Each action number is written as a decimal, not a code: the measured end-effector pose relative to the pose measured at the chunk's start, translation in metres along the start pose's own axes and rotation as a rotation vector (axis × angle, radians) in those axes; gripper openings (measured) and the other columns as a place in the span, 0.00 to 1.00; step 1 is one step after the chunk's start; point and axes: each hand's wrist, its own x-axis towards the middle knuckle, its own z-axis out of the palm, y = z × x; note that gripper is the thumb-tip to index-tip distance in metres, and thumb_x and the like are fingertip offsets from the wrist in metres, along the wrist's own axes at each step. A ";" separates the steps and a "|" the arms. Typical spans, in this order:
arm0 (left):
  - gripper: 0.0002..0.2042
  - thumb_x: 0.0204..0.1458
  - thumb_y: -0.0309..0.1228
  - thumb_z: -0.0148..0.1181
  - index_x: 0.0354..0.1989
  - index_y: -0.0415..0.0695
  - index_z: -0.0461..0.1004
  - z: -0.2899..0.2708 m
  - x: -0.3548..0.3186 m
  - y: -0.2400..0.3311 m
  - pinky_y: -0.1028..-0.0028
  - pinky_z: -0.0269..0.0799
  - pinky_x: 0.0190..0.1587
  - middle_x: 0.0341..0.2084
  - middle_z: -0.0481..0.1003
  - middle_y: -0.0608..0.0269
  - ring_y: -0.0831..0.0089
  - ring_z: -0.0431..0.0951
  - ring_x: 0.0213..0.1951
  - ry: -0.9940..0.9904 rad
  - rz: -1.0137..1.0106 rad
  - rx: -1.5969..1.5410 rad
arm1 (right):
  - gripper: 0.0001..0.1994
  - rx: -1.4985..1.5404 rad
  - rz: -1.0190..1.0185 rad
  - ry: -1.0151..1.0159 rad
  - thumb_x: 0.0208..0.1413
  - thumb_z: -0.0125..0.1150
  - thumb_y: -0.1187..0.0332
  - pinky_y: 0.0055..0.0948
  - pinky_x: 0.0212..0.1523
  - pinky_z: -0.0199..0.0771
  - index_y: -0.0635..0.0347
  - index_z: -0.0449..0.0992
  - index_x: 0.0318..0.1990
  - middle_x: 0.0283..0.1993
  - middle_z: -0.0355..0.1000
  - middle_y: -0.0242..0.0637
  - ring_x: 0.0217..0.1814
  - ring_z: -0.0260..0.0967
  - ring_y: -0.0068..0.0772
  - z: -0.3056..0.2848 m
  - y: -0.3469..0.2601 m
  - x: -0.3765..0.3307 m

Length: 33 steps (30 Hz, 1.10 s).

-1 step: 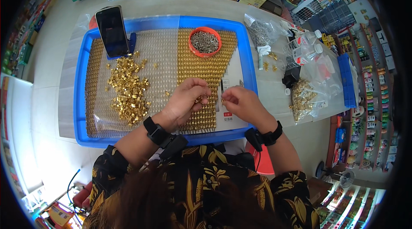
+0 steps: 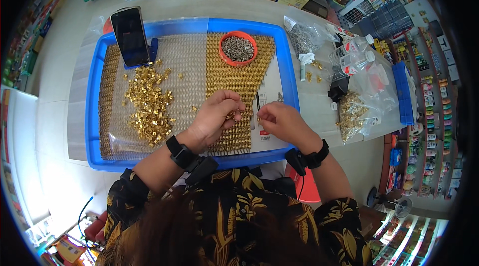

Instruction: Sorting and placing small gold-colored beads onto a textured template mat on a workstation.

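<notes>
Holding small, shiny gold pieces [image 2: 231, 115] in the curled left hand [image 2: 215, 114], partly hidden and hard to count, over close, ribbed gold rows [image 2: 224, 77] in a smooth blue tray [image 2: 291, 91]. Pinching a gold bit [image 2: 259, 118] narrowly in the right hand [image 2: 279, 119]; cannot make out its shape. To the left, a jagged gold heap [image 2: 149, 109], loose on clear, textured plastic [image 2: 184, 56].
</notes>
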 end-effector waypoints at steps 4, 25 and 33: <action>0.05 0.56 0.26 0.46 0.41 0.43 0.63 0.002 0.000 0.000 0.84 0.59 0.21 0.30 0.72 0.63 0.81 0.69 0.26 -0.040 -0.015 0.019 | 0.08 -0.099 -0.128 -0.037 0.45 0.61 0.74 0.27 0.32 0.73 0.63 0.72 0.35 0.30 0.71 0.38 0.30 0.73 0.31 0.004 0.006 0.003; 0.10 0.58 0.36 0.50 0.44 0.47 0.69 0.002 -0.003 0.003 0.86 0.57 0.21 0.26 0.70 0.72 0.85 0.68 0.25 -0.074 -0.028 0.090 | 0.09 -0.125 -0.086 -0.034 0.45 0.63 0.72 0.29 0.31 0.72 0.62 0.71 0.33 0.28 0.72 0.37 0.29 0.73 0.33 0.004 -0.006 0.015; 0.11 0.60 0.34 0.46 0.46 0.43 0.69 0.009 -0.006 0.006 0.87 0.56 0.19 0.26 0.68 0.71 0.84 0.67 0.25 -0.058 -0.020 0.069 | 0.06 -0.049 0.027 0.049 0.46 0.62 0.71 0.29 0.31 0.71 0.60 0.72 0.31 0.28 0.72 0.37 0.29 0.73 0.33 -0.028 -0.002 -0.001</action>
